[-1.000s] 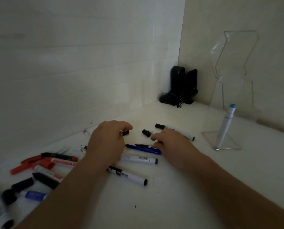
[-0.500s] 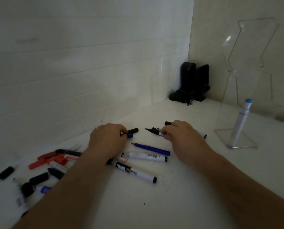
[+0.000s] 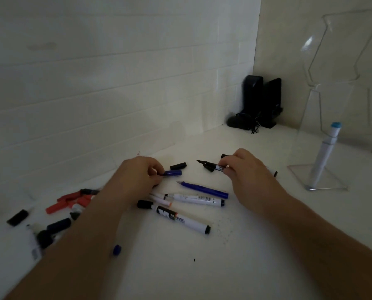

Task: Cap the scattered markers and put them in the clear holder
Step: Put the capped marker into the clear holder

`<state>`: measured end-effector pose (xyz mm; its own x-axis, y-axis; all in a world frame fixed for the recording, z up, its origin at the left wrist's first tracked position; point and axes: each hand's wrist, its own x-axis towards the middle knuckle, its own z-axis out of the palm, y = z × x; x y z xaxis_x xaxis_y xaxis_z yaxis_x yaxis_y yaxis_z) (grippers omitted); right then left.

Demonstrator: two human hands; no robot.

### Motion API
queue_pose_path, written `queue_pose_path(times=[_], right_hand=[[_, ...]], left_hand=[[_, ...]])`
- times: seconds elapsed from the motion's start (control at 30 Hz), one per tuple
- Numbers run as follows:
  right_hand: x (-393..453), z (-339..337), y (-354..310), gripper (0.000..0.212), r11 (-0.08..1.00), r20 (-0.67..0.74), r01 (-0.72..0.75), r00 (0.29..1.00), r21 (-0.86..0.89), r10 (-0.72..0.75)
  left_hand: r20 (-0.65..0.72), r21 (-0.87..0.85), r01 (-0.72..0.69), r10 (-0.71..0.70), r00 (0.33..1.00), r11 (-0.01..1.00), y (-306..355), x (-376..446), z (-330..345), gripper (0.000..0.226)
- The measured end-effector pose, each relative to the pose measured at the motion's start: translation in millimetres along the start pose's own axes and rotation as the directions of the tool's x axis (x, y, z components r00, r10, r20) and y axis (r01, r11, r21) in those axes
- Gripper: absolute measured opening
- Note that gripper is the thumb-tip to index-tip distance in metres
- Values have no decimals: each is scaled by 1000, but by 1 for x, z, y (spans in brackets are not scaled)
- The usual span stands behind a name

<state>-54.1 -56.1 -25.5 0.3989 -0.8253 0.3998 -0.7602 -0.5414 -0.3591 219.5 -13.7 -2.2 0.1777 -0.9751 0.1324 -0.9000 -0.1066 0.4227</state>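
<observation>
My left hand (image 3: 137,176) pinches a blue cap (image 3: 172,173) just above the white table. My right hand (image 3: 245,172) holds an uncapped black-tipped marker (image 3: 208,163), its tip pointing left. A loose black cap (image 3: 178,165) lies between the hands, farther back. An uncapped blue pen (image 3: 204,189) lies below the hands, with two white markers (image 3: 195,199) (image 3: 176,216) nearer me. The clear holder (image 3: 323,178) stands at the right with one white marker with a light blue cap (image 3: 325,152) leaning inside it.
Red markers (image 3: 70,200), dark markers (image 3: 57,226) and a loose black cap (image 3: 17,217) lie in a heap at the left. Another small blue cap (image 3: 117,249) lies by my left forearm. Black speakers (image 3: 260,100) stand in the back corner against the walls.
My right hand has lifted the black-tipped marker off the table. My left hand has picked up the blue cap. The view has shifted left and closer.
</observation>
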Motion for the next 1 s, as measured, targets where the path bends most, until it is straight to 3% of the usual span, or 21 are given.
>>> queue_pose_path(times=[0.1,0.27,0.47,0.63,0.77,0.9,1.0], right_hand=[[1,-2,2,23,999,-11,-52,999,12,52],[0,-4,8,20,996,-12,-95,995,-2,95],[-3,-3,13,14,996,-6,-89,996,-17,89],[-3,-3,16,18,995,-30,-96,995,-17,96],[-3,-2,18,20,996,-42,-93,995,-6,93],[-3,-4,16,22,996,-86,-76,993,43,80],[-5,-8,12,20,991,-142,-86,985,104,101]], left_hand=[[-25,-28,-17,17,1000,999,12,9,-6,8],[89,126,-108,98,991,986,37,42,-7,21],[222,254,-130,74,972,958,51,64,10,29],[203,258,-136,84,976,957,51,68,20,21],[151,149,-131,109,983,980,48,66,20,19],[58,-191,-106,119,991,976,47,50,8,17],[35,-315,-130,148,988,940,55,25,-2,24]])
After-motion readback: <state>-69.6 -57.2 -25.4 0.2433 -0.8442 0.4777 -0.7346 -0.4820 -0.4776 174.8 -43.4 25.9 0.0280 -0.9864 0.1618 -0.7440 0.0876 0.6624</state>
